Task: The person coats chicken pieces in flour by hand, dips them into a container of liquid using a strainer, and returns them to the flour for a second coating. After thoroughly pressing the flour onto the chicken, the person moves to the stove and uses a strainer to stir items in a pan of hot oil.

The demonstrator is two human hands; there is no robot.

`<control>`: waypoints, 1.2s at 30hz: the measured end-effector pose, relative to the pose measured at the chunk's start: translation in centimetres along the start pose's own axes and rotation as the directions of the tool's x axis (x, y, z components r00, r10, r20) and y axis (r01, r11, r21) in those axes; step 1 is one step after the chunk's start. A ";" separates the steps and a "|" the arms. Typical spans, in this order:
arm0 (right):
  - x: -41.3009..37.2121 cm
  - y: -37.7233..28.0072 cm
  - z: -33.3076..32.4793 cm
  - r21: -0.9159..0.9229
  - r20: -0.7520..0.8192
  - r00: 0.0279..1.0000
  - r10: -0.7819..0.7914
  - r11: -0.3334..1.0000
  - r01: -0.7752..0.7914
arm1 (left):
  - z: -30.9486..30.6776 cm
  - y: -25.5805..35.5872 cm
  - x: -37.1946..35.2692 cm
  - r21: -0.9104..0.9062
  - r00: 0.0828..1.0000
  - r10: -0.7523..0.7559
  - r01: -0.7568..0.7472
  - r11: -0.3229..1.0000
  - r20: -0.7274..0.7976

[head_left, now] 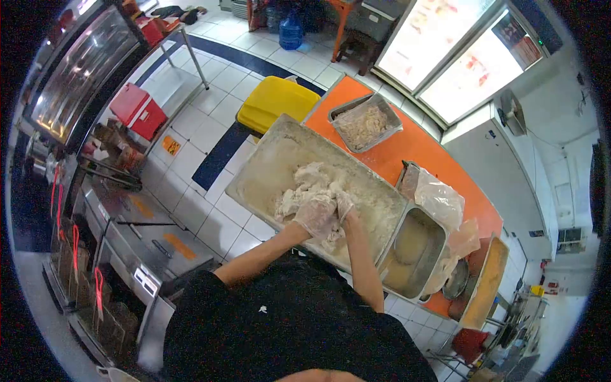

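Observation:
Both hands wear clear plastic gloves dusted with flour and work close together in a large metal tray [254, 181] of flour. My left hand [316, 215] curls over flour-coated pieces [313, 177], its fingertips partly hidden in the clump. Right beside it, my right hand [344, 207] closes in on the same clump from the other side, fingers bent and coated white. The pieces are heaped around and beyond the hands, thickly covered. Loose flour [372, 207] spreads over the tray's bottom to the right.
At the tray's right end stands a metal pan [433, 245] of cloudy liquid with a round strainer-like shape in it. An orange table [407, 156] carries a lined pan of pale strips [366, 124] and plastic bags [438, 200]. A yellow lid [278, 104] is beyond; fryers [149, 277] stand left.

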State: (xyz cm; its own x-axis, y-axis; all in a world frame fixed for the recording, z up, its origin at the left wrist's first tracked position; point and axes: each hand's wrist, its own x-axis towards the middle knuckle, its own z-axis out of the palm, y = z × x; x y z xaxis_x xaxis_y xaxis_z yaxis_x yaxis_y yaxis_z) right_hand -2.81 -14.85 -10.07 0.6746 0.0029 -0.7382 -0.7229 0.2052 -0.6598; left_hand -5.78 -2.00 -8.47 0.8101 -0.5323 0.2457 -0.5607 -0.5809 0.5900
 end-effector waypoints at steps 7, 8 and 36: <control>16.6 7.6 -8.7 -0.085 0.065 0.931 -0.360 0.927 0.364 | -3.0 8.1 -4.3 -0.161 0.990 -0.029 0.051 0.986 0.139; 13.0 5.3 -7.5 -0.040 0.047 0.954 -0.297 0.953 0.299 | -3.1 9.8 -4.5 -0.140 0.990 -0.038 0.057 0.989 0.135; -15.2 5.7 -2.3 -0.606 0.727 0.594 -0.344 0.084 0.791 | 0.9 8.1 -12.0 -0.090 0.700 -0.442 0.480 0.873 -0.560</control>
State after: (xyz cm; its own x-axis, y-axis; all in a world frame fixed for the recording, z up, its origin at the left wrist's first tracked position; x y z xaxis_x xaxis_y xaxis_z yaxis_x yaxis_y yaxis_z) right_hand -17.54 -15.92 -2.92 0.7580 0.6430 -0.1095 0.3818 -0.5735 -0.7248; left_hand -20.22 -0.85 -7.33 0.9113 0.2293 0.3419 -0.0854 -0.7071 0.7019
